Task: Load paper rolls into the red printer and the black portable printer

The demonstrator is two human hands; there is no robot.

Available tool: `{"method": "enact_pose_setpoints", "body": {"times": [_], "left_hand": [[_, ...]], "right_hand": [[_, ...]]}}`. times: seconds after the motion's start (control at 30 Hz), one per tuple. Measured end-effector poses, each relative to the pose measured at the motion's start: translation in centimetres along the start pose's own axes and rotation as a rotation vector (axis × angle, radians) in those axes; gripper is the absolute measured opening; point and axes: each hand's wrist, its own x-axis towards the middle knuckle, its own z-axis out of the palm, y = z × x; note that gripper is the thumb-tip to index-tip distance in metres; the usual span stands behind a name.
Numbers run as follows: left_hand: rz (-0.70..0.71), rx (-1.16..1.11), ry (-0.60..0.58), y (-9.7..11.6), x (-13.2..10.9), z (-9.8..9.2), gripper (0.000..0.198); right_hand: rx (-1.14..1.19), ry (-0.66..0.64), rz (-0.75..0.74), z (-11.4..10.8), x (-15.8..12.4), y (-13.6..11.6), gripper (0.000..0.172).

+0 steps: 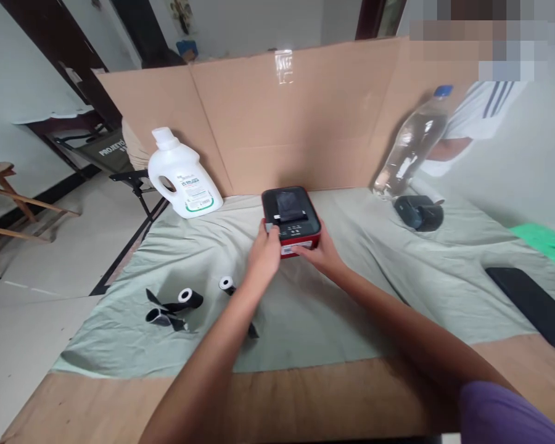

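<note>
A small red box (300, 214) with a dark top rests near the middle of the cloth or just above it; I cannot tell which. Its top shows a black shape and small white marks, and a white label runs along the near side. My left hand (264, 250) is closed on its near left corner, thumb on the top edge. From the right, my right hand (322, 250) grips the near right corner, with a finger along the label. Left of my left forearm lie a black roll with a white core (190, 298), a second such roll (226, 284) and a curled black strip (160, 317).
A white jug (184, 176) and a clear blue-capped bottle (411, 145) stand against the cardboard screen (300, 117). To the right lie a dark rounded object (419, 213), a black phone (534, 302) and something green (543, 243). Another person's arm (451, 148) shows behind the bottle.
</note>
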Motion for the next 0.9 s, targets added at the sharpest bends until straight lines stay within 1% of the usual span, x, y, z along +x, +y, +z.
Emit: {"method": "enact_pose_setpoints", "body": {"times": [0.03,0.07,0.13,0.2,0.27,0.33,0.4,0.53,0.73,0.9], "left_hand": [[-0.026,-0.022,-0.035,0.6,-2.0,1.9,0.044],[-0.045,-0.061,-0.046,1.1,-3.7,3.6,0.047],[-0.064,-0.162,-0.011,1.7,-6.3,6.4,0.05],[-0.047,-0.235,0.06,1.7,-7.6,8.3,0.052],[-0.003,-0.256,0.103,1.0,-8.0,9.3,0.054],[0.036,-0.251,0.133,-0.1,-7.8,9.5,0.056],[0.049,-0.235,0.157,-1.2,-7.7,9.2,0.057],[0.074,-0.217,0.159,-2.7,-7.7,8.8,0.057],[0.128,-0.263,0.143,-3.0,-7.8,8.8,0.057],[0.158,-0.254,0.122,-3.1,-7.6,8.6,0.058]], "right_hand": [[-0.014,0.03,0.016,-1.8,-1.5,-0.4,0.108],[-0.028,0.056,0.031,-3.3,-2.8,-0.7,0.107],[-0.053,0.088,0.051,-5.4,-4.8,-0.9,0.107],[-0.079,0.097,0.049,-6.4,-5.7,-0.8,0.107],[-0.099,0.089,0.043,-6.6,-5.9,-0.3,0.107],[-0.12,0.067,0.046,-6.4,-5.6,0.2,0.108],[-0.135,0.04,0.054,-6.1,-5.4,0.6,0.107],[-0.15,0.024,0.084,-5.7,-5.5,1.2,0.104],[-0.232,0.041,0.085,-5.6,-5.9,0.9,0.105],[-0.212,0.039,0.094,-5.6,-6.0,0.9,0.107]]}}
